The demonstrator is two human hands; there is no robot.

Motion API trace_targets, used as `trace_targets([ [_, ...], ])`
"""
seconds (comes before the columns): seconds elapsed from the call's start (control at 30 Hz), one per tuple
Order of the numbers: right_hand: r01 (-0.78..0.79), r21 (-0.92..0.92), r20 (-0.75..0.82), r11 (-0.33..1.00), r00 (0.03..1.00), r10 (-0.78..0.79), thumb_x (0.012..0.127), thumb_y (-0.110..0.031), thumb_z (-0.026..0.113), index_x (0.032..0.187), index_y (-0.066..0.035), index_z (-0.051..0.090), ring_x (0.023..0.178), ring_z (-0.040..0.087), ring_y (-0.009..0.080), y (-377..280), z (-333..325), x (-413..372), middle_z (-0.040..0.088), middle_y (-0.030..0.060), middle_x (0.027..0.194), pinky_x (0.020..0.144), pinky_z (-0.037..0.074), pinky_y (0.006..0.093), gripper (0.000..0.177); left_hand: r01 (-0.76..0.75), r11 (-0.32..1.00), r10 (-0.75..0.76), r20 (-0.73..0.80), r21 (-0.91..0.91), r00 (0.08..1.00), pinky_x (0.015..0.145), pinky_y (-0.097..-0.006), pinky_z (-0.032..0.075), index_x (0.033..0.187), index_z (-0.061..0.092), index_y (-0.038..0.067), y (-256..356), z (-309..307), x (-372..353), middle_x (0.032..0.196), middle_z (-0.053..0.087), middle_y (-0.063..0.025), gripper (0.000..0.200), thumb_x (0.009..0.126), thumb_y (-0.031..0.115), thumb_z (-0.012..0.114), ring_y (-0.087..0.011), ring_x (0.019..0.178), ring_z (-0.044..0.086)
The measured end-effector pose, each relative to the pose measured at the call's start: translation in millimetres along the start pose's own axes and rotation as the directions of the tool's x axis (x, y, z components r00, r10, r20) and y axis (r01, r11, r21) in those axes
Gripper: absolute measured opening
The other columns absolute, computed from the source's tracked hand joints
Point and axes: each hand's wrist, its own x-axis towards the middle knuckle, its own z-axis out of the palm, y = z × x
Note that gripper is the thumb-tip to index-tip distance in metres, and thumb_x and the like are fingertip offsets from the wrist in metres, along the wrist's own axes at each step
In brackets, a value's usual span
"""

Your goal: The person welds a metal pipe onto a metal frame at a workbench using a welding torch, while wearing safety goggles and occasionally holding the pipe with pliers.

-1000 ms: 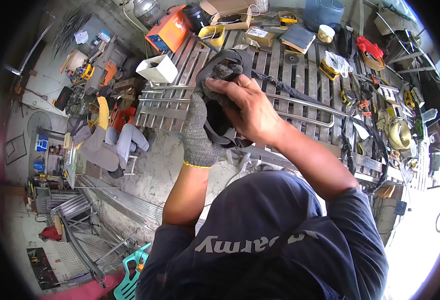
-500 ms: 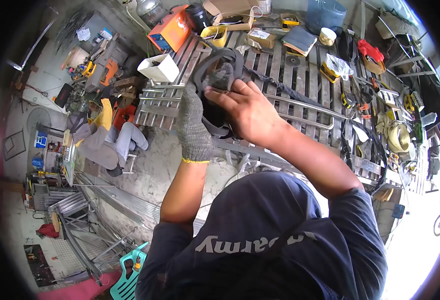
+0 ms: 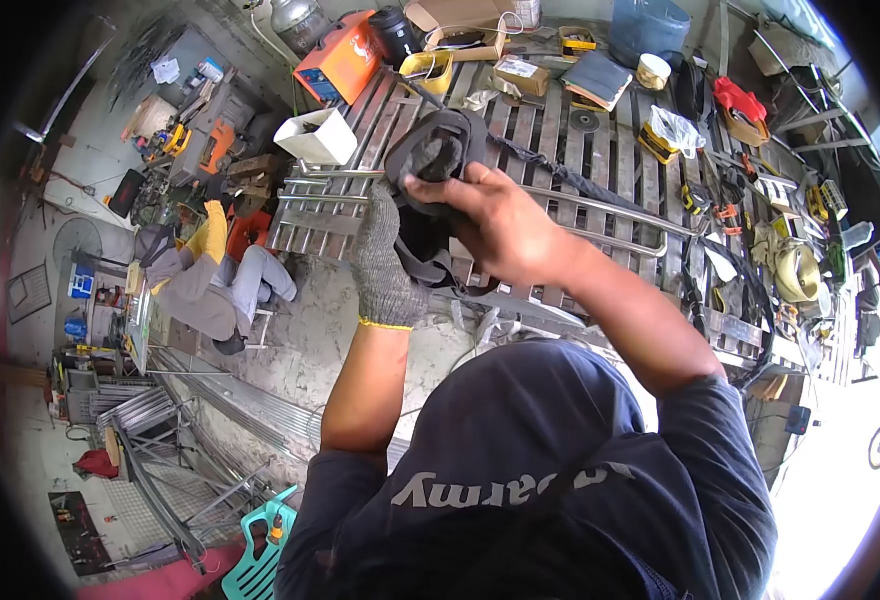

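- Writing: the only legible text is "army" in pale letters on the dark shirt (image 3: 520,480), seen upside down from the head view. The letters ahead of it are folded into the cloth and cannot be read.
- No brand can be made out on the orange welder (image 3: 340,60) at the far end of the bench (image 3: 610,150), and the labels on the small boxes there are too small to read.
- Black strap gear (image 3: 450,135): held up in both hands above the near edge of the bench, over the bent steel tube frame (image 3: 600,205).
- Its long axis runs away from the person. The rounded loop end points toward the far side of the bench, and loose straps trail back toward the body.
- A grey wad sits inside the loop.
- Left hand (image 3: 388,265): in a grey knit glove with a yellow cuff band, closed around the left side of the gear below the loop.
- Right hand (image 3: 505,225): bare, fingers (image 3: 430,185) pinched on the near rim of the loop, thumb side toward the glove.
- White open box (image 3: 317,137): on the bench just left of the loop, apart from it.
- Another person (image 3: 210,280): sits low on the floor left of the bench, grey clothes, yellow glove.
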Motion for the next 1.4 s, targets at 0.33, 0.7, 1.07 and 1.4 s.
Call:
trace_targets([
  [0.33,-0.015,-0.799,-0.080,0.601,0.993,-0.082,0.104,-0.020,0.060,0.166,0.004,0.053,0.115,0.063,0.0283,-18,3,13,0.059,0.0155,0.172,0.097,0.048,0.0416,0.067,-0.388,0.701,0.334,0.204,0.599,0.920,0.118,-0.0370,0.056,0.161,0.057,-0.008,-12,-19,18,0.156,0.068,-0.0172,0.054,0.123,0.030,0.057,-0.0219,0.134,0.070],
  [0.7,-0.254,0.500,0.106,0.828,0.967,0.233,0.101,0.010,0.059,0.133,-0.004,0.076,0.111,0.080,0.0245,-25,-29,8,0.081,0.0160,0.124,0.091,0.064,0.0398,0.040,-0.025,0.989,0.073,0.330,-0.148,0.941,0.129,-0.0534,0.049,0.166,0.049,-0.006,21,1,1,0.163,0.061,-0.0261,0.069,0.120,0.045,0.057,-0.0389,0.148,0.063],
  [1.07,-0.039,0.039,-0.711,0.998,0.701,0.055,0.107,-0.004,0.060,0.139,0.004,0.072,0.112,0.075,0.0248,-49,-32,-14,0.079,0.0180,0.136,0.104,0.057,0.0379,0.035,-0.274,0.954,0.266,0.082,0.125,0.961,0.123,-0.0509,0.056,0.170,0.049,0.003,47,-17,7,0.166,0.059,-0.0170,0.073,0.121,0.058,0.051,-0.0343,0.145,0.065],
  [1.4,0.011,0.296,0.022,0.955,1.000,-0.019,0.087,0.019,0.060,0.152,0.002,0.068,0.139,0.069,0.0382,-64,15,-1,0.068,0.0230,0.160,0.120,0.053,0.0445,0.068,0.070,0.897,-0.065,0.028,-0.436,0.998,0.124,-0.0504,0.054,0.168,0.047,-0.002,63,0,17,0.165,0.058,-0.0212,0.066,0.124,0.047,0.044,-0.0329,0.144,0.063],
])
